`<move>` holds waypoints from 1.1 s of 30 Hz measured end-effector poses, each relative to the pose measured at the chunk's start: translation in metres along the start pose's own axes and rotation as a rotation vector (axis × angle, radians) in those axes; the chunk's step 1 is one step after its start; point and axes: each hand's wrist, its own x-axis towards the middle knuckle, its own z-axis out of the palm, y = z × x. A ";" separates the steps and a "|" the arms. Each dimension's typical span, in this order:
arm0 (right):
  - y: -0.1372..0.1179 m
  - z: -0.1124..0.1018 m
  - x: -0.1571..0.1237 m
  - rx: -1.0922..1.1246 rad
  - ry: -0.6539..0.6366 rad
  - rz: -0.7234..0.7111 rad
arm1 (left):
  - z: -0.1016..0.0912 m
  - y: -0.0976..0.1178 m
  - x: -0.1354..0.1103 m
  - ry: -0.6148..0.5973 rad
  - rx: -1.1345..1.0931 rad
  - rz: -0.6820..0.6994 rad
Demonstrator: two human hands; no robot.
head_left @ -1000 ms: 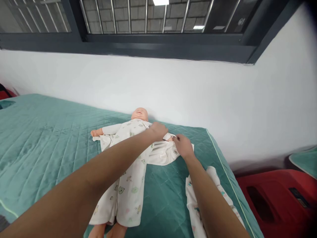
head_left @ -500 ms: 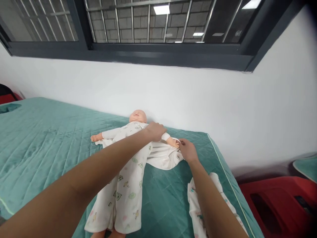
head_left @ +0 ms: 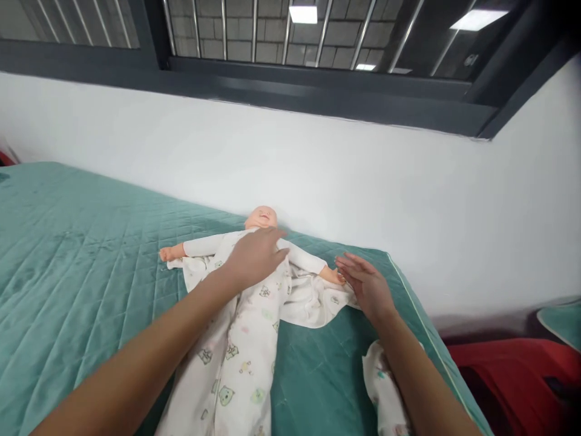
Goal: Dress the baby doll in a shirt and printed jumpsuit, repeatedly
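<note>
A baby doll (head_left: 261,217) lies on its back on the green quilted bed (head_left: 82,242), dressed in a white printed sleepsuit (head_left: 245,351). My left hand (head_left: 255,255) rests flat and open on the doll's chest. My right hand (head_left: 367,284) hovers open, fingers stretched, just right of the doll's bare hand (head_left: 334,277). Loose white cloth (head_left: 313,303) is spread under that arm.
A second printed white garment (head_left: 385,387) lies on the bed under my right forearm. The white wall and a dark-framed barred window stand close behind the doll. A red object (head_left: 517,375) sits low at the right beyond the bed's edge.
My right hand let go of the doll's sleeve cuff and opened, drawing slightly right. My left hand slid from the doll's shoulder onto its chest and flattened. The view shifted lower and to the right.
</note>
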 end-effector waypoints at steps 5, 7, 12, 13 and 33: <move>-0.014 0.031 -0.017 -0.373 -0.024 -0.128 | -0.005 -0.055 -0.038 0.193 -0.498 -0.249; -0.017 0.045 -0.026 -0.473 -0.084 -0.165 | 0.000 -0.071 -0.042 0.227 -0.687 -0.294; -0.013 0.074 -0.046 -0.578 -0.279 -0.245 | 0.008 -0.094 -0.042 0.154 -0.818 -0.281; -0.010 0.079 -0.050 -0.563 -0.298 -0.245 | 0.008 -0.095 -0.041 0.122 -0.793 -0.300; -0.013 0.176 -0.047 -0.471 -0.269 -0.214 | 0.005 -0.096 -0.042 0.087 -0.756 -0.250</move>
